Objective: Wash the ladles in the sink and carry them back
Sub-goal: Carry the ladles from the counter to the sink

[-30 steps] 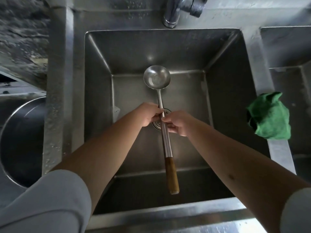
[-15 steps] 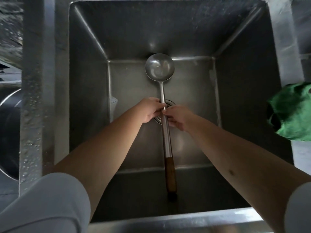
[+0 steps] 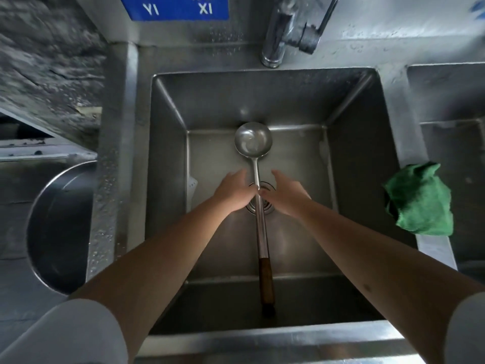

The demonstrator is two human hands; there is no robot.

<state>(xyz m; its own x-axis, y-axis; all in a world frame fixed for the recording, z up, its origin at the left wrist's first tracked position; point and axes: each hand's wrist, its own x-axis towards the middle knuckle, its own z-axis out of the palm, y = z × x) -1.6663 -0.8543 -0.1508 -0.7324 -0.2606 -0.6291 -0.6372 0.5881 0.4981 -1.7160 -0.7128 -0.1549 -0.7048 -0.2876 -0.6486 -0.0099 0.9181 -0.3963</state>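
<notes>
Both hands now spread, left hand [image 3: 233, 191] and right hand [image 3: 284, 197] off steel ladle [image 3: 258, 185].

A commercial kitchen: deep stainless steel sink [image 3: 168, 106], faucet [image 3: 278, 35], large metal pot [image 3: 60, 232] beside it.

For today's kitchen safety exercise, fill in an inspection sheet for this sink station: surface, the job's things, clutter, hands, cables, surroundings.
Surface: steel sink basin, drain at the bottom; no running water seen.
Job's things: one ladle lying in the basin, bowl towards the faucet, wooden grip towards the person.
Clutter: crumpled green cloth on the divider to the right.
Hands: left hand touches the ladle's shaft, fingers fairly straight; right hand open beside the shaft, contact unclear.
Cables: nothing seen.
Surroundings: large metal pot at left, second basin at right, blue sign above.
</notes>
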